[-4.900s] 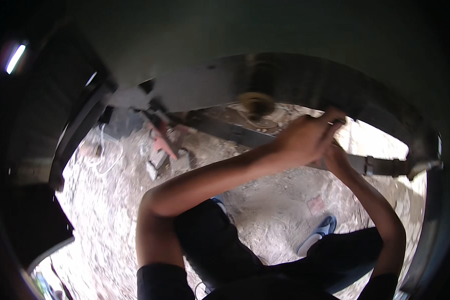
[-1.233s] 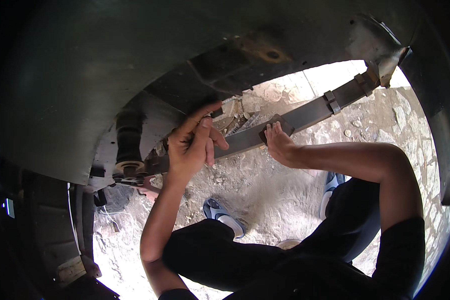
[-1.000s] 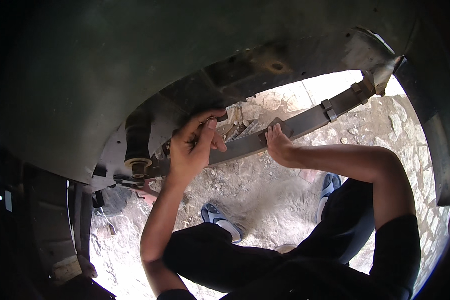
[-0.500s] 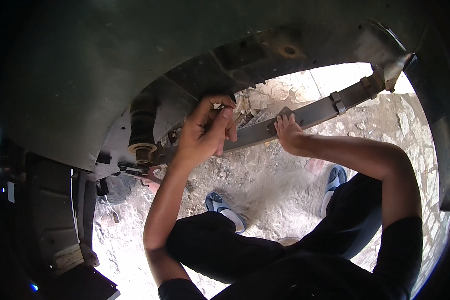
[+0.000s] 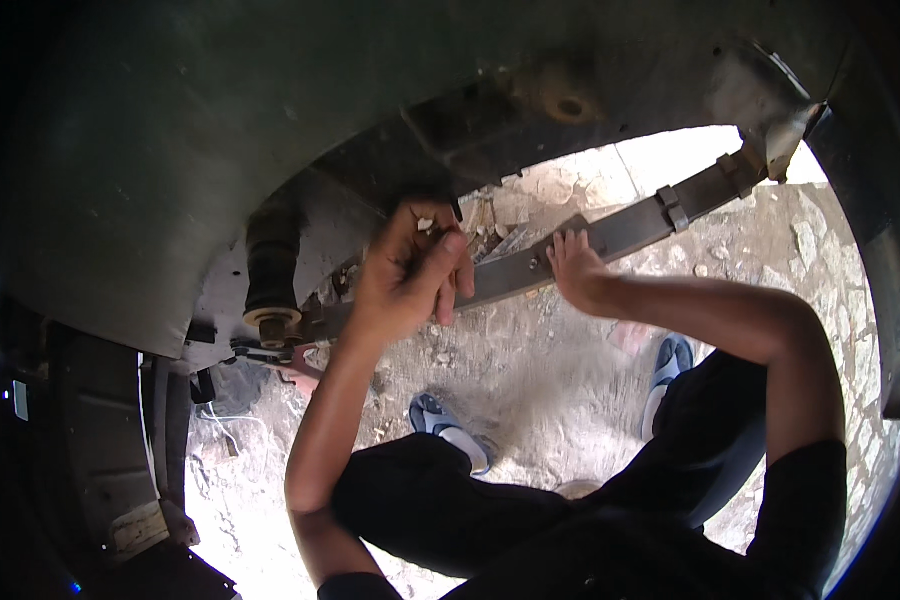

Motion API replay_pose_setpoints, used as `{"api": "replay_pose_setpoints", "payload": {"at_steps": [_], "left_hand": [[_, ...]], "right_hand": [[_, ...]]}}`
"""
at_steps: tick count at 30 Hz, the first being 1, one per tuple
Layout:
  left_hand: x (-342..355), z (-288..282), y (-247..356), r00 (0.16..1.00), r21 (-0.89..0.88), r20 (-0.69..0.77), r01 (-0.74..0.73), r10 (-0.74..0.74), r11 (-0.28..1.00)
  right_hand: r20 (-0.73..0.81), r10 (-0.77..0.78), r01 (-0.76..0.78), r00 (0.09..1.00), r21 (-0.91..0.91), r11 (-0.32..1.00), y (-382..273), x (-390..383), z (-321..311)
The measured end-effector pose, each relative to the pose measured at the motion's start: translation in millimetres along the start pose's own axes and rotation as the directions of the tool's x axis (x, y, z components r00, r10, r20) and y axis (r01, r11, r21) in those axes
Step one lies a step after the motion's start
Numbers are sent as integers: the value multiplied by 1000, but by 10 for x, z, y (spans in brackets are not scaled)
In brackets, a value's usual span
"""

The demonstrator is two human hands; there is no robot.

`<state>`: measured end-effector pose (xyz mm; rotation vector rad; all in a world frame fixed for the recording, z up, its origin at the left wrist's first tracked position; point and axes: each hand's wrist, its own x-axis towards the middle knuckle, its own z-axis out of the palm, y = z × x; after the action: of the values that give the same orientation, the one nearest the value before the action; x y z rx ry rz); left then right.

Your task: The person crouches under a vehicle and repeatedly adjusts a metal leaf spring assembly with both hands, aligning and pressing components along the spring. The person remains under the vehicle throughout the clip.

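A long grey leaf spring [image 5: 630, 230] with metal clamps [image 5: 673, 208] runs slantwise from the middle to the far right, under a dark vehicle body [image 5: 200, 130]. Across its near edge lies my right hand [image 5: 577, 270], fingers stretched flat on top beside a small plate [image 5: 573, 225]. My left hand [image 5: 410, 270] is raised at the dark underside of the body, to the left of the right hand. Its fingers curl in toward the thumb; whatever they hold, if anything, is hidden. Left of it hangs a black rubber bump stop [image 5: 272, 270] with a metal end.
Another person's hand [image 5: 300, 375] shows at the left, near a dark metal part. My sandalled feet [image 5: 450, 430] stand on rough stony ground [image 5: 540, 370]. The curved wheel-arch edge passes close over my hands. A dark panel [image 5: 100, 430] stands at the left.
The bump stop and the body edge around it sit slightly lower and further left in view. My left thumb has shifted slightly downward. My right hand remains on the leaf spring.
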<state>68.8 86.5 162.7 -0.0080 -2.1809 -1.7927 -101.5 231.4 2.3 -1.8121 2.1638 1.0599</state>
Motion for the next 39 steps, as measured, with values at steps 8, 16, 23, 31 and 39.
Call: {"api": "replay_pose_setpoints", "payload": {"at_steps": [8,16,23,31,39], "left_hand": [[17,26,24,997,23,-51,55,-54,998],[5,40,-25,999,94,-29,-36,39,995],[47,55,-41,998,43,-17,-64,65,997],[64,60,-57,996,57,-17,-85,86,995],[15,53,-61,995,62,-28,-89,91,994]], "right_hand": [[38,67,-68,997,43,997,-77,83,-40],[-43,50,-48,998,38,998,-156,54,106],[37,29,-32,999,67,997,-271,31,20],[-199,52,-101,979,-244,964,-132,35,85],[-127,12,-46,992,-262,964,-212,-83,-27]]}}
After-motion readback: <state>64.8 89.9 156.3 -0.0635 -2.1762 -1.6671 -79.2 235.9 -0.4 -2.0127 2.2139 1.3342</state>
